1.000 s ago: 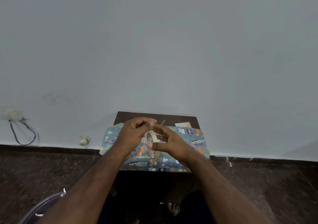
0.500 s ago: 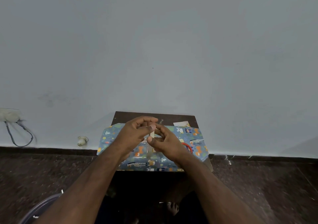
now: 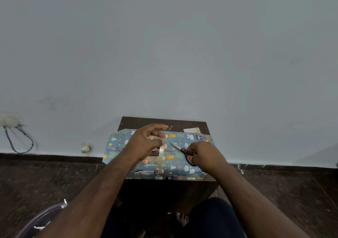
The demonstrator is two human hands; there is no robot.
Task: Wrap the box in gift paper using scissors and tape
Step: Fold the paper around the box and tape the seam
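Above the blue animal-print gift paper (image 3: 175,166) covering the box on the small dark table (image 3: 164,122), the left hand (image 3: 144,144) pinches a clear tape strip (image 3: 161,155) taut, apparently for cutting; the right hand (image 3: 204,155) grasps red-handled scissors (image 3: 183,151).

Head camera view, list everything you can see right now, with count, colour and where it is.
wrapped box: one, blue animal-print paper, on the table
table: one, dark brown, against the wall
tape strip: one, clear, hanging from the left hand over the box
scissors: one, red-and-black handles, on the box under the right hand
paper scrap: one, pale, table's far right corner
wall socket: one, white, far left, cable hanging
left hand: pinches the tape's top end
right hand: grips the scissors' handles
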